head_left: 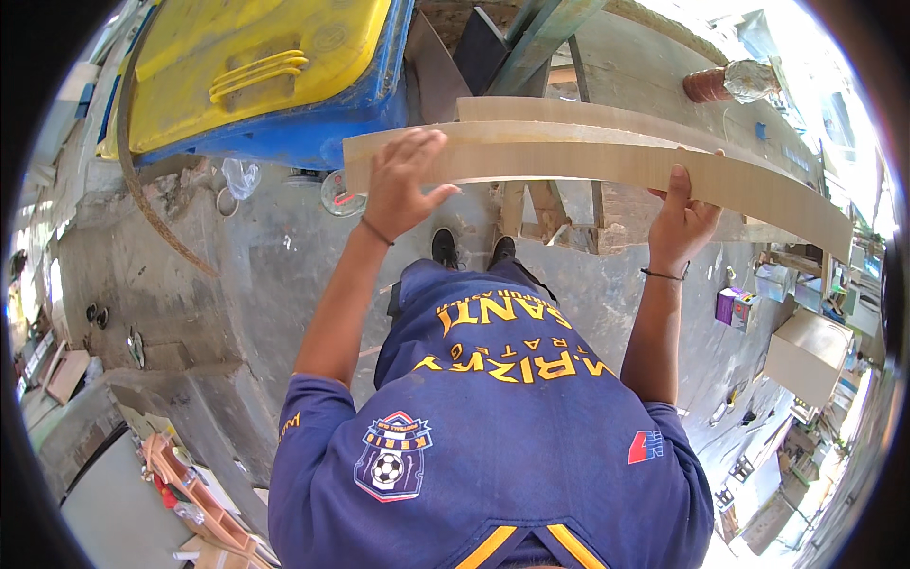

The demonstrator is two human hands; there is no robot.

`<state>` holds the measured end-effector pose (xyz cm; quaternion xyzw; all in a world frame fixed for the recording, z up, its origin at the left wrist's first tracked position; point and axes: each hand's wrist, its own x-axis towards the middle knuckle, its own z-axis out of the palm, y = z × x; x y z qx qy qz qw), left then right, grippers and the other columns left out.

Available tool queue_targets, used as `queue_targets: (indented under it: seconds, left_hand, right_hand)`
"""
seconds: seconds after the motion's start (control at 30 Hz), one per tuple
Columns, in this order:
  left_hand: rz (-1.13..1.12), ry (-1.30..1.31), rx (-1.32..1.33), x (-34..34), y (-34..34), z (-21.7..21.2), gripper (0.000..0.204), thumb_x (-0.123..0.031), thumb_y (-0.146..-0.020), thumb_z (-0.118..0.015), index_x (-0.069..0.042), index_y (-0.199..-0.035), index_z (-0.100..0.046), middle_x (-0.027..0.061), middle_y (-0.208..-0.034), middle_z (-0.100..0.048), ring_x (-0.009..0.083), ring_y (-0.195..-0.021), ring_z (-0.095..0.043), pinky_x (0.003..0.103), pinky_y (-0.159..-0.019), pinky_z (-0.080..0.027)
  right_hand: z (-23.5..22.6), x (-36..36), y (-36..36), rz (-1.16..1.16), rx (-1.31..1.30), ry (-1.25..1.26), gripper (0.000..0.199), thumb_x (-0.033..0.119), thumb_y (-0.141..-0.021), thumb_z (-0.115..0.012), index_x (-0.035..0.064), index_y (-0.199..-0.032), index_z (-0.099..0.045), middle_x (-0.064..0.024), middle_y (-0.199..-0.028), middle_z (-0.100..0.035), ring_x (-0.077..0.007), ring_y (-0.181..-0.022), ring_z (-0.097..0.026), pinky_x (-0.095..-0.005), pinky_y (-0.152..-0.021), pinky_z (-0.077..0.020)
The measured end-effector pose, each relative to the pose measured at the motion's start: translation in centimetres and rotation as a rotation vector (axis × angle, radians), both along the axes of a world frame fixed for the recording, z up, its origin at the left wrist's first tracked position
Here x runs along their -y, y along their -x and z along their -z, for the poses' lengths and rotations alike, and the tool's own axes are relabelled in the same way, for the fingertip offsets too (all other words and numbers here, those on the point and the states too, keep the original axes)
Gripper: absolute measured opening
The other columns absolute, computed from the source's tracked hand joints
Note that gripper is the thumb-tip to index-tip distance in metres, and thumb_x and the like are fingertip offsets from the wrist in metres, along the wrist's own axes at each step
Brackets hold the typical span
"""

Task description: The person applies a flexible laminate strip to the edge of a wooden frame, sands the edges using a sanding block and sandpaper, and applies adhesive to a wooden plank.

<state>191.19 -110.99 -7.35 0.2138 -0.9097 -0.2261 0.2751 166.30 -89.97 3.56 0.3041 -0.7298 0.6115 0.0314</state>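
A long, narrow board with light brown wood grain runs crosswise in front of me, bending toward the rim at its right end. Flat against its left end lies my left hand, fingers stretched out and thumb apart. My right hand grips the board's lower edge farther right, its thumb on the near face and the other fingers partly hidden behind. Just beyond it is a second board of similar colour, partly covered by the first.
A blue bin with a yellow lid stands at the far left. Below the boards is a wooden frame. A foil-topped brown cylinder lies at the far right. Cardboard and a purple box sit on the right.
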Motion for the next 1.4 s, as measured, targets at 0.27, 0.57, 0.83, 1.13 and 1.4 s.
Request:
queue_targets:
  seconds: [0.27, 0.57, 0.83, 1.13, 1.4]
  left_hand:
    - [0.116, -0.041, 0.071, 0.3, 2.1, 1.4, 0.052, -0.028, -0.070, -0.079, -0.012, -0.117, -0.066, 0.0016, -0.119, -0.064, 0.0232, -0.122, -0.049, 0.041, -0.104, -0.030]
    - [0.111, 0.081, 0.069, -0.3, 1.6, 2.8, 0.040, -0.032, -0.075, -0.074, -0.014, -0.111, -0.070, 0.0021, -0.126, -0.063, 0.0220, -0.123, -0.050, 0.044, -0.107, -0.028]
    - [-0.022, 0.195, 0.228, -0.8, -1.7, 3.9, 0.046, -0.034, -0.088, -0.061, -0.009, -0.126, -0.060, 0.0070, -0.142, -0.049, 0.0207, -0.134, -0.043, 0.051, -0.113, -0.023]
    - [-0.236, 0.176, 0.320, 0.7, -8.3, 4.6, 0.051, -0.036, -0.097, -0.048, -0.002, -0.135, -0.052, 0.0112, -0.148, -0.042, 0.0243, -0.140, -0.035, 0.052, -0.116, -0.016]
    - [-0.483, 0.258, 0.435, -0.9, -5.2, 3.5, 0.052, -0.036, -0.092, -0.053, -0.002, -0.132, -0.054, 0.0136, -0.146, -0.045, 0.0275, -0.143, -0.029, 0.058, -0.114, -0.004]
  right_hand:
    - [1.4, -0.4, 0.5, 0.043, 0.042, 0.015, 0.045, 0.011, -0.094, -0.060, -0.0035, -0.134, -0.046, -0.0146, -0.126, -0.058, -0.0126, -0.089, -0.062, -0.0256, -0.061, -0.0580]
    - [2.3, -0.5, 0.7, 0.012, 0.061, 0.023, 0.050, 0.008, -0.095, -0.059, -0.0031, -0.140, -0.040, -0.0115, -0.118, -0.059, -0.0127, -0.090, -0.061, -0.0252, -0.064, -0.0570]
    - [2.0, -0.5, 0.7, 0.037, 0.009, -0.048, 0.051, 0.013, -0.094, -0.063, -0.0028, -0.139, -0.043, -0.0093, -0.116, -0.060, -0.0104, -0.088, -0.060, -0.0257, -0.065, -0.0558]
    - [2.3, -1.4, 0.9, 0.066, -0.026, -0.082, 0.051, 0.014, -0.093, -0.064, 0.0009, -0.139, -0.046, -0.0086, -0.113, -0.062, -0.0105, -0.083, -0.061, -0.0261, -0.065, -0.0560]
    - [3.7, -1.5, 1.6, 0.063, 0.004, -0.038, 0.047, 0.014, -0.092, -0.065, -0.0003, -0.134, -0.051, -0.0066, -0.103, -0.066, -0.0087, -0.086, -0.060, -0.0228, -0.069, -0.0501]
